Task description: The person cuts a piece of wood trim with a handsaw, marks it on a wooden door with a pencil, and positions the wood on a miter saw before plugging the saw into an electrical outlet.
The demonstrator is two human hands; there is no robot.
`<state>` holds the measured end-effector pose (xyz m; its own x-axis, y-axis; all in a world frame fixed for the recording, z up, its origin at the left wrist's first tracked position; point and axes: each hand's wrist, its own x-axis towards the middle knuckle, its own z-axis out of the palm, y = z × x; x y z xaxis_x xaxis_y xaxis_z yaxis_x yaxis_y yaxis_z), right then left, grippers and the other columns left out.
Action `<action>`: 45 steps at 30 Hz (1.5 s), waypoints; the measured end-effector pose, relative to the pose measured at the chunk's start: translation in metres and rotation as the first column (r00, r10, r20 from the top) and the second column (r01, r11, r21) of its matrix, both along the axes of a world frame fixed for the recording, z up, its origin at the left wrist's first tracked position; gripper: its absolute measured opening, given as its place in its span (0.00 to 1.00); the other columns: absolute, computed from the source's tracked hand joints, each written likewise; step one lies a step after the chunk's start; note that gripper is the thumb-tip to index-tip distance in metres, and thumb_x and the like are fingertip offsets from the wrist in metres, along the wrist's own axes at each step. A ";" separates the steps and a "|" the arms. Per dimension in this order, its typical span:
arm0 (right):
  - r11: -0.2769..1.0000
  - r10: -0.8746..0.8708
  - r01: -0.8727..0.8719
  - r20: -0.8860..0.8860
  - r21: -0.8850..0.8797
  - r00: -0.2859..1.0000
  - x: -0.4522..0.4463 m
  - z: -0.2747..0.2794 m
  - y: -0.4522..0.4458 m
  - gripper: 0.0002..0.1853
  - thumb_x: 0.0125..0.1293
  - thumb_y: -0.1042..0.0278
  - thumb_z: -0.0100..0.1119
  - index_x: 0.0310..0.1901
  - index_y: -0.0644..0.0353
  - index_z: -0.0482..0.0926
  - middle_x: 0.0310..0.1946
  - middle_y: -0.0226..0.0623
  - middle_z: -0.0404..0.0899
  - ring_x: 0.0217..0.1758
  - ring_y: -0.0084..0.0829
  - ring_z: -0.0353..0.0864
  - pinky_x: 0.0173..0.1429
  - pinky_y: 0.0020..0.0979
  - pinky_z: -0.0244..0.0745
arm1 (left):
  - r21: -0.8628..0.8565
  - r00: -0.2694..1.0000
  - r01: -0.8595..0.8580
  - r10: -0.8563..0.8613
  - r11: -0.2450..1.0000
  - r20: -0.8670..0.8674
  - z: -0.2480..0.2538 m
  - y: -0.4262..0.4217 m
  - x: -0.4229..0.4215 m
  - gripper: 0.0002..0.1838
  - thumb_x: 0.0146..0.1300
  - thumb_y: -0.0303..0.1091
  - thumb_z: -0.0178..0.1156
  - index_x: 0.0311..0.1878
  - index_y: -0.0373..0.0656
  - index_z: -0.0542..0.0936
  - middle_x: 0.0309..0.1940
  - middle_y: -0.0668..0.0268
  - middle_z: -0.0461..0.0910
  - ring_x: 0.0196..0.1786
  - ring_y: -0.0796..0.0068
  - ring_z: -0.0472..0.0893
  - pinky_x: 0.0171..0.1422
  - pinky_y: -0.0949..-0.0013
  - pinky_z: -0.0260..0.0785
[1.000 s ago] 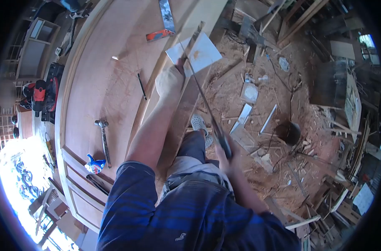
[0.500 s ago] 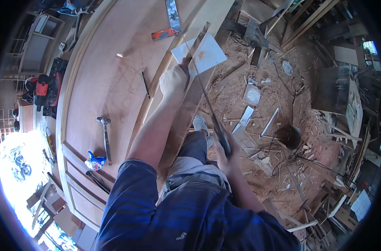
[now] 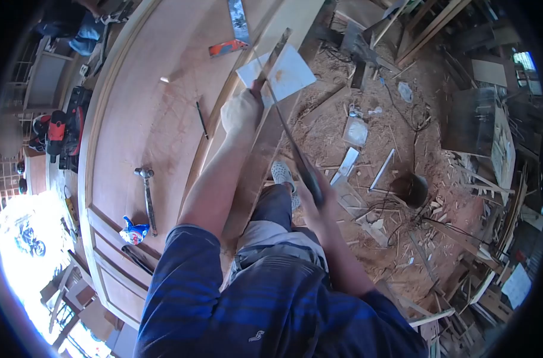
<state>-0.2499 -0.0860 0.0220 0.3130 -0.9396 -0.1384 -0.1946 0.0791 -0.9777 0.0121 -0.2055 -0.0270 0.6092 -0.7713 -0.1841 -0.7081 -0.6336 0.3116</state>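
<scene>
My left hand [image 3: 240, 111] clasps a slim brown piece [image 3: 274, 56] at the white sheet [image 3: 295, 71]; nearer, I see my right hand [image 3: 322, 215] gripping a long tool [image 3: 302, 164].

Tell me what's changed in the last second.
The right hand and its saw have moved forward, toward the left hand. Upper left, more blue clothing shows. The left hand still grips a reddish-brown piece; hammer and try square stayed put.

Sawdust [image 3: 323, 132], hammer [image 3: 148, 203] and square [image 3: 238, 27] show a woodworking workshop.
</scene>
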 end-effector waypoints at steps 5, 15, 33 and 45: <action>0.980 0.122 -0.107 -0.082 0.169 0.989 0.070 0.024 -0.097 0.29 0.81 0.58 0.67 0.77 0.64 0.79 0.45 0.49 0.93 0.49 0.33 0.94 0.55 0.38 0.84 | -0.078 1.000 -0.011 0.013 0.997 0.029 0.000 -0.005 0.004 0.42 0.90 0.62 0.39 0.38 0.43 0.96 0.35 0.43 0.92 0.45 0.37 0.93 0.57 0.39 0.83; 0.996 0.070 -0.066 -0.074 0.055 0.995 0.011 0.017 -0.024 0.32 0.80 0.60 0.68 0.79 0.65 0.77 0.54 0.53 0.92 0.56 0.38 0.94 0.64 0.37 0.84 | -0.144 0.999 0.028 -0.032 0.989 -0.025 -0.005 -0.003 0.007 0.43 0.92 0.61 0.33 0.43 0.46 0.96 0.39 0.42 0.92 0.48 0.34 0.91 0.60 0.37 0.81; 0.997 0.062 -0.060 -0.038 0.055 0.997 0.074 0.024 -0.094 0.27 0.80 0.62 0.68 0.75 0.65 0.82 0.42 0.47 0.91 0.40 0.27 0.89 0.47 0.35 0.83 | -0.100 1.000 0.003 -0.005 0.995 -0.012 0.004 -0.007 0.013 0.41 0.91 0.58 0.38 0.36 0.43 0.95 0.37 0.41 0.92 0.47 0.36 0.92 0.59 0.37 0.81; 0.998 0.055 -0.055 -0.019 0.014 0.998 0.065 0.006 -0.080 0.21 0.82 0.60 0.65 0.68 0.66 0.84 0.38 0.28 0.82 0.40 0.19 0.78 0.45 0.30 0.75 | -0.080 1.000 -0.013 0.013 0.997 0.002 0.006 -0.012 0.012 0.44 0.92 0.58 0.36 0.34 0.41 0.94 0.36 0.42 0.92 0.44 0.37 0.93 0.57 0.39 0.82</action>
